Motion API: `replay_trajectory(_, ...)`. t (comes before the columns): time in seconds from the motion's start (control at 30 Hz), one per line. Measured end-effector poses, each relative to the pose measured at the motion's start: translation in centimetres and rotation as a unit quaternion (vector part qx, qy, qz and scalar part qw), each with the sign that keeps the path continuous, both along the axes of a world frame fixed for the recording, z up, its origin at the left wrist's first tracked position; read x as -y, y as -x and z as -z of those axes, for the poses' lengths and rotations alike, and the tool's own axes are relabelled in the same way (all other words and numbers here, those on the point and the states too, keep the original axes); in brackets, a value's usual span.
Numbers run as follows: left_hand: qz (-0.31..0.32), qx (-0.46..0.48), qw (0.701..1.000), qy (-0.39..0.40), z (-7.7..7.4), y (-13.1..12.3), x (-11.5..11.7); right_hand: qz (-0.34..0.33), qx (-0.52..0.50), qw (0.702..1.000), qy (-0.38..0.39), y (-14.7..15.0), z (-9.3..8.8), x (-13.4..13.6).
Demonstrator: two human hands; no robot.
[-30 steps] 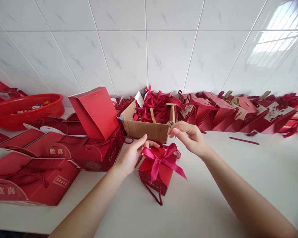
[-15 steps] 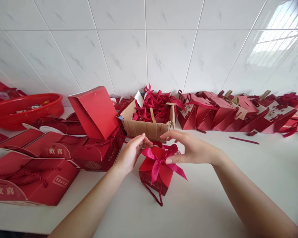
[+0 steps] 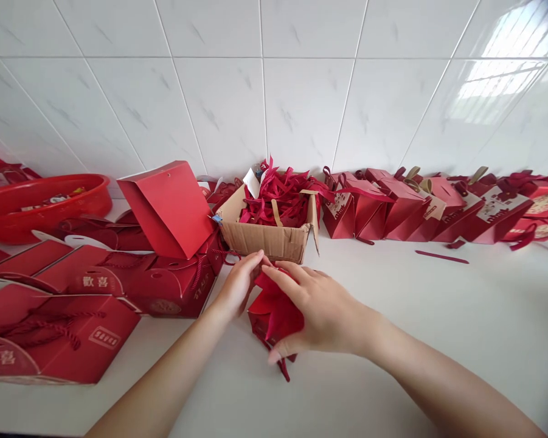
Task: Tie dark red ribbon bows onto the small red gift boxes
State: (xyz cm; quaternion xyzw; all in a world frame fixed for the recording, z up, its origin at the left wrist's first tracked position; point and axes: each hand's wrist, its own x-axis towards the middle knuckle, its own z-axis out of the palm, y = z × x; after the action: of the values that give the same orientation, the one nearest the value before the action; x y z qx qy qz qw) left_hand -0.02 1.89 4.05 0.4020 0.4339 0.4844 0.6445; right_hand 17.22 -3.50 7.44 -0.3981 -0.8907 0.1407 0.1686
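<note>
A small red gift box (image 3: pixel 278 310) with a magenta ribbon on its top stands on the white table (image 3: pixel 237 389). Its rope handle (image 3: pixel 283 370) hangs down at the front. Over the box's right side lies my right hand (image 3: pixel 319 307), fingers apart, thumb at the front face, hiding most of the bow. My left hand (image 3: pixel 241 283) is at the box's back left edge, with its fingers partly hidden behind the box and the other hand. Whether it grips anything does not show.
Behind the hands stands a cardboard box (image 3: pixel 264 238) of ribbons. Red gift boxes (image 3: pixel 68 334) fill the left, near a red basin (image 3: pixel 50 207). More boxes (image 3: pixel 396 207) line the wall at right. A ribbon strip (image 3: pixel 441 257) lies before them.
My right hand has moved left and down over the small box and now covers the bow. My left hand has shifted only slightly. The camera view has shifted a little.
</note>
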Motion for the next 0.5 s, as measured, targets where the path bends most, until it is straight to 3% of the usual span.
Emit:
replay_trajectory(0.13,0.008,-0.017,1.000,-0.001,0.4,-0.1,0.0,0.044,0.008,0.998,0.032,0.4,-0.5,0.4)
replay_trajectory(0.27,0.009,-0.028,0.999,-0.019,1.0,-0.1,-0.4,0.078,-0.041,0.996,0.025,-3.0,-3.2,-0.1)
replay_trajectory(0.4,0.010,-0.046,0.999,-0.018,1.2,-0.1,-0.6,0.251,-0.034,0.967,-0.029,-9.5,-5.1,-1.6)
replay_trajectory(0.5,0.017,-0.059,0.998,-0.016,1.1,-0.2,-0.5,0.386,0.006,0.922,-0.021,-14.4,-4.7,-3.7)
